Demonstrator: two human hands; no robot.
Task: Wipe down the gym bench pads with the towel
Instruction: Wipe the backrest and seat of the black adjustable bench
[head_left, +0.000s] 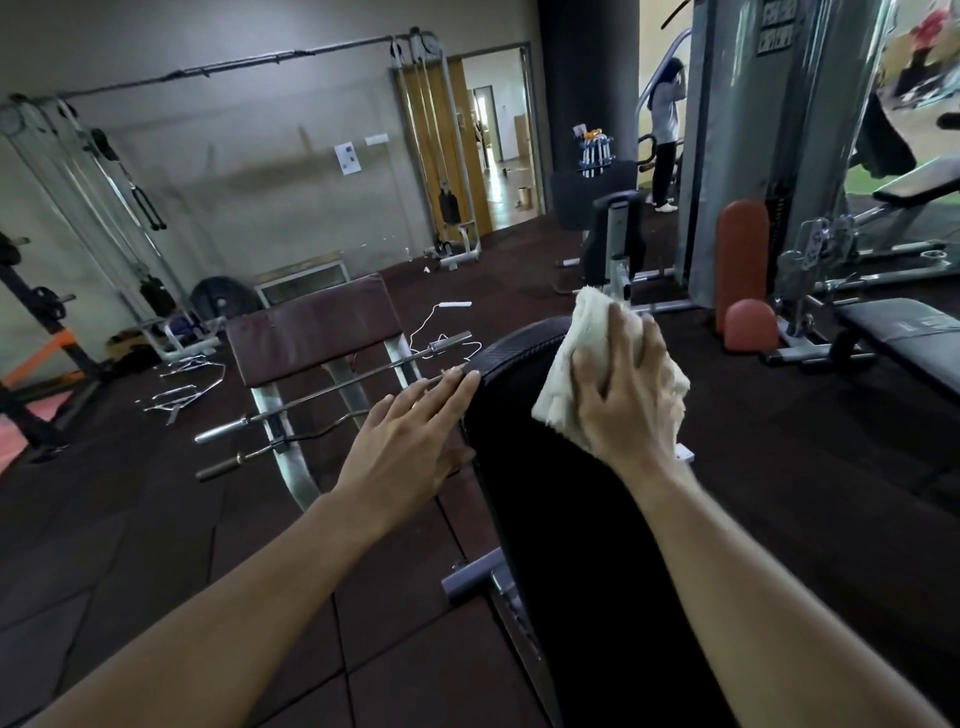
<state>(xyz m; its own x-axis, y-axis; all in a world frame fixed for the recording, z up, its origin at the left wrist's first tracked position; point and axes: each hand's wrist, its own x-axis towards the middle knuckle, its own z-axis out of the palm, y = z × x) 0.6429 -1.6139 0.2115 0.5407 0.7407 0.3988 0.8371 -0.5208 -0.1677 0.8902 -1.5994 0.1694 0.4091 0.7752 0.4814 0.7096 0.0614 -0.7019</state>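
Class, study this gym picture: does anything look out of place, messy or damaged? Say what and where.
Yes. Bent white metal strips lie scattered on the dark rubber floor left of the brown padded bench, and a loose white cord trails behind it. Both look like litter, not equipment.

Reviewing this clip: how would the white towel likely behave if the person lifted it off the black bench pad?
The towel is probably floppy: it bunches and folds under the right hand and drapes over the black bench pad. Its fuzzy, frayed edge suggests soft cloth, likely light and not slippery. It should sag rather than hold shape.
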